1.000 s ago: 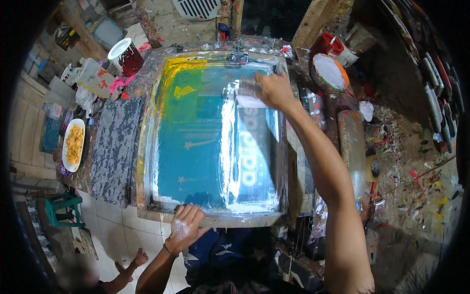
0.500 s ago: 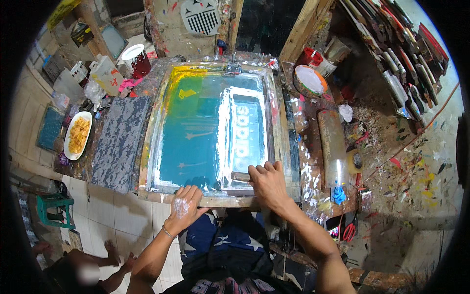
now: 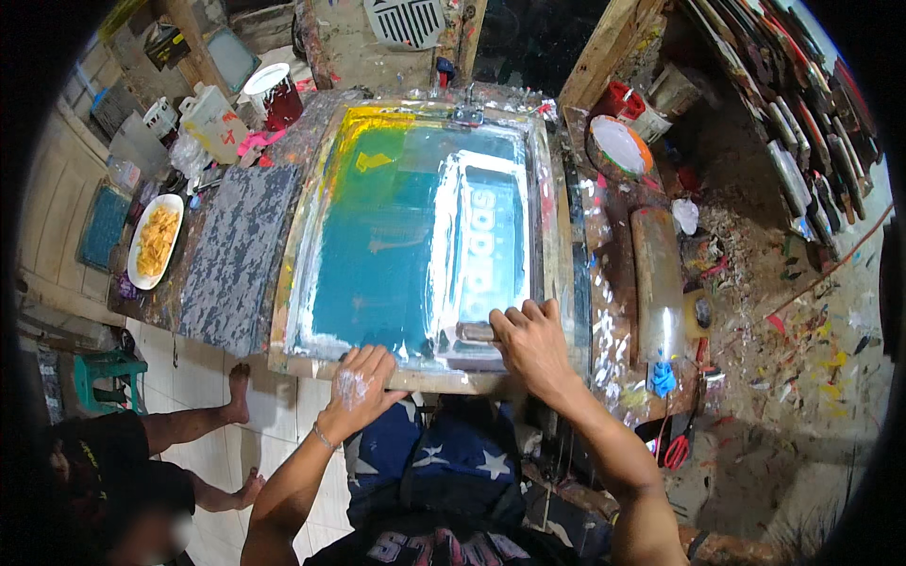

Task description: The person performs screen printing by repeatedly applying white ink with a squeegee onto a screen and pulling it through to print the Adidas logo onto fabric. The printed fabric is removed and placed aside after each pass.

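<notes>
We log: screen [image 3: 377, 274] bright, doorway [image 3: 524, 45] dark; shadows on floor [image 3: 193, 373]; edges bent, rim black; 1 blurred patch [image 3: 160, 536], lower left.

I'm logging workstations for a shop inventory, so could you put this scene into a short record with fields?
Left hand: fingers on the near edge of the framed screen, white smear on its back
Right hand: gripping a squeegee near the screen's near right corner
Screen surface: mostly teal, yellow at far left
White ink: thick streaks around pale lettering on the right
Left of screen: grey patterned panel, white oval plate of food
Right of screen: orange-rimmed container with whitish contents
</notes>
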Action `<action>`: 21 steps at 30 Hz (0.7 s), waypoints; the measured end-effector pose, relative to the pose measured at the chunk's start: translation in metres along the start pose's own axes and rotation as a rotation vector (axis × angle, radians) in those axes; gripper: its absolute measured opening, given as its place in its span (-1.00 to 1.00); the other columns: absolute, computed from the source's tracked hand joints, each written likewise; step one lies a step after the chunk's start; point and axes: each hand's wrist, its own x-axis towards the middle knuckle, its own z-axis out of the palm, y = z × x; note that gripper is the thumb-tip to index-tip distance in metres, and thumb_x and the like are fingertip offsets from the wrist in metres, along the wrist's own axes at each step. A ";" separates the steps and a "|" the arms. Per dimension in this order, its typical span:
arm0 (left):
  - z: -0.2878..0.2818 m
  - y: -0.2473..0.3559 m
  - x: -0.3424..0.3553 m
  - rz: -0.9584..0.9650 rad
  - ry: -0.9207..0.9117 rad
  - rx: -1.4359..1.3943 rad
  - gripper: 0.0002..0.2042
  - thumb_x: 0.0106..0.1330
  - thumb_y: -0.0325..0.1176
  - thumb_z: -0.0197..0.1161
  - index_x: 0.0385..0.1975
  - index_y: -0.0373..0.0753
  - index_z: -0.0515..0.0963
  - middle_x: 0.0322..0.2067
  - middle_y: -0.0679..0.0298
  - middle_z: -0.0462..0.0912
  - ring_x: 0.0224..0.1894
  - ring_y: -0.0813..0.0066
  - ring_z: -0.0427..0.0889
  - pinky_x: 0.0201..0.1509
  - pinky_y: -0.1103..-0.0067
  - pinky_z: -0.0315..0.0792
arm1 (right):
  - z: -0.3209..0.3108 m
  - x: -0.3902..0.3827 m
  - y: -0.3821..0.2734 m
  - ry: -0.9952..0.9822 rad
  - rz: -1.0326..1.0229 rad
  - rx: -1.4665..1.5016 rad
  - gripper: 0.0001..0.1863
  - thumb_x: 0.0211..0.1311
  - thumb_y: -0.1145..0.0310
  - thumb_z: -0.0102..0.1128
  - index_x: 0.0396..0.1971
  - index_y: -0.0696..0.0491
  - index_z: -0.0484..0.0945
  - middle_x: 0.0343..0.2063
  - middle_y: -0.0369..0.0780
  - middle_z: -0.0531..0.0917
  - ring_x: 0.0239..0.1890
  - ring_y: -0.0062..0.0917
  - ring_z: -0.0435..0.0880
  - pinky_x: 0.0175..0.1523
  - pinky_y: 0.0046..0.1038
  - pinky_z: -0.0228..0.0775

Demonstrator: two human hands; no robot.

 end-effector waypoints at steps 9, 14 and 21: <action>0.002 -0.007 -0.003 0.078 0.009 0.014 -0.48 -0.17 -0.22 0.65 -0.29 -0.29 0.49 -0.26 0.07 0.53 -0.16 0.05 0.53 -0.05 0.24 0.38 | 0.028 0.159 0.117 0.064 0.063 -0.096 -0.74 0.12 0.26 0.42 -0.26 0.00 0.54 -0.45 -0.13 0.69 -0.19 -0.13 0.66 -0.02 -0.08 0.25; 0.001 -0.009 -0.002 0.064 -0.016 -0.019 -0.51 -0.19 -0.20 0.65 -0.34 -0.27 0.51 -0.31 0.12 0.52 -0.20 0.12 0.54 -0.08 0.29 0.39 | 0.045 0.262 0.163 0.042 0.132 -0.075 -0.65 0.17 0.26 0.30 -0.04 -0.02 0.63 -0.27 -0.04 0.77 -0.07 -0.11 0.75 0.14 0.02 0.30; 0.000 -0.007 -0.001 0.046 -0.025 -0.028 -0.54 -0.20 -0.21 0.64 -0.39 -0.25 0.50 -0.37 0.16 0.49 -0.24 0.14 0.53 -0.13 0.30 0.39 | 0.045 0.267 0.147 -0.111 0.051 -0.089 -0.50 0.26 -0.14 0.24 -0.01 -0.06 0.66 -0.22 -0.03 0.77 -0.08 -0.17 0.77 0.16 0.05 0.35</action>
